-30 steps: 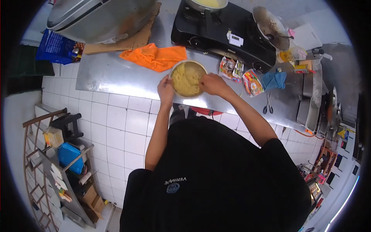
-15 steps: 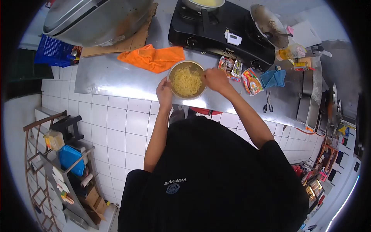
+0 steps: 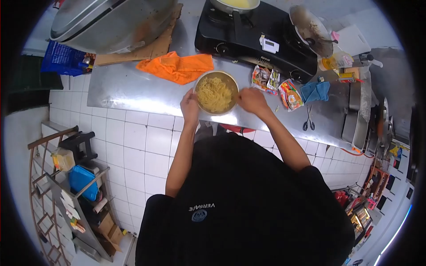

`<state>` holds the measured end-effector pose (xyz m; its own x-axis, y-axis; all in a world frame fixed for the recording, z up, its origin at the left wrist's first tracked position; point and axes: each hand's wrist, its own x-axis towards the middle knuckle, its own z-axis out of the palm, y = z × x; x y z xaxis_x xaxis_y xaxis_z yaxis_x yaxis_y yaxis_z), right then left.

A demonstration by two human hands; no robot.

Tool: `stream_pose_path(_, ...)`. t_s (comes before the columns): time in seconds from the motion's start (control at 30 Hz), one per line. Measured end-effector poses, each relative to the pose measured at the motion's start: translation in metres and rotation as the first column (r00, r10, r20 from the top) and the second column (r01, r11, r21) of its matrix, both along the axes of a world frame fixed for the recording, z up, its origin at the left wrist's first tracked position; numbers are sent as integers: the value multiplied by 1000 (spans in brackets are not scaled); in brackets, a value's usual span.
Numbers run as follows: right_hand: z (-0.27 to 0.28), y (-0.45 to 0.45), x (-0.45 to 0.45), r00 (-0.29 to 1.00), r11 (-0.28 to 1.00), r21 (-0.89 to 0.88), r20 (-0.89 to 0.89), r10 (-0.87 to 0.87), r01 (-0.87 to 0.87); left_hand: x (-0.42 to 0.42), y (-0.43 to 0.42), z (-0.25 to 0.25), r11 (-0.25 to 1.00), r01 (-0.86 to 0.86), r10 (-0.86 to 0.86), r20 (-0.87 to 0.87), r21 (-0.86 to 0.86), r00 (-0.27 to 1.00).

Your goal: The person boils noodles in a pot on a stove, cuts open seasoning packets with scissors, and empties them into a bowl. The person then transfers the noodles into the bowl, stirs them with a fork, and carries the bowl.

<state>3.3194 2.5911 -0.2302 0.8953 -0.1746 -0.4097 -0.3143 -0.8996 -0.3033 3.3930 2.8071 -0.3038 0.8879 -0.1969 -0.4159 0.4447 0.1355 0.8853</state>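
A round metal bowl (image 3: pixel 232 85) stands near the front edge of the steel table, with yellow noodles (image 3: pixel 214 95) inside. My left hand (image 3: pixel 190 105) grips the bowl's left rim, fingers closed against its side. At the right rim, my right hand (image 3: pixel 253 101) is a closed fist; whatever it holds is hidden. An orange cloth (image 3: pixel 177 67) lies crumpled just behind the bowl. To the right are opened noodle packets (image 3: pixel 290 95), smaller seasoning packets (image 3: pixel 265 79), a blue cloth (image 3: pixel 315 91) and black-handled scissors (image 3: pixel 308 119).
Behind the bowl is a black gas stove (image 3: pixel 253 37) carrying a pan (image 3: pixel 235 5) of yellowish liquid and a dirty wok (image 3: pixel 306 24). A small white timer (image 3: pixel 269 44) sits on the stove. A large metal vessel (image 3: pixel 111 26) rests on cardboard at left; an oil bottle (image 3: pixel 336 61) stands right.
My right hand has moved slightly down and right along the bowl's edge. The noodles have shifted into a different heap. My left hand keeps its hold on the rim.
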Motion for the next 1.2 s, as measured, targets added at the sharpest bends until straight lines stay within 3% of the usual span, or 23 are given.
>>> stream_pose_path(0.1,-6,18,-3,1000,1000,-6,15,1,-1,-1,-2,0,995,-53,57,-43,90,997)
stream_pose_path(0.17,1,15,-2,997,1000,23,79,-1,-1,4,-2,8,999,-27,29,-33,43,999)
stream_pose_path(0.27,-5,-5,17,997,996,-27,-11,-82,81,0,-2,11,999,-12,15,-65,34,998)
stream_pose_path(0.3,-21,3,21,997,998,-70,75,11,-5,0,-1,10,999,-4,7,-71,43,997)
stream_pose_path(0.4,-21,-3,7,996,996,-7,-10,92,-93,2,-1,8,999,-14,15,-22,44,1000)
stream_pose_path(0.53,-21,3,32,998,999,-52,63,0,4,0,-1,2,1000,-16,15,-54,-20,998)
stream_pose_path(0.57,-10,11,27,999,999,27,-21,43,-43,-5,3,-6,1000,-18,19,-48,14,999)
stream_pose_path(0.67,-3,-15,20,984,986,-31,67,165,-163,6,0,-24,997,-73,74,-10,36,997)
stream_pose_path(0.7,-1,-12,32,999,999,-40,-35,-33,32,2,1,-15,997,-65,66,-36,29,997)
stream_pose_path(0.8,-9,15,29,999,999,13,25,43,-44,-3,1,2,1000,-28,28,-71,1,997)
stream_pose_path(0.93,34,-22,24,992,991,-47,-32,121,-123,-2,1,7,998,-61,61,-74,2,995)
stream_pose_path(0.97,63,-16,32,997,998,-54,-76,15,-19,-3,1,11,998,-61,61,-81,7,995)
stream_pose_path(1.07,39,-11,50,997,985,-171,66,41,-29,-4,2,15,999,-29,28,-73,-15,997)
stream_pose_path(1.1,3,-14,48,982,982,-176,166,93,-63,-3,1,17,999,-19,17,-67,-29,998)
stream_pose_path(1.2,18,-3,30,987,988,-25,56,151,-150,-2,0,16,999,-38,39,-65,24,997)
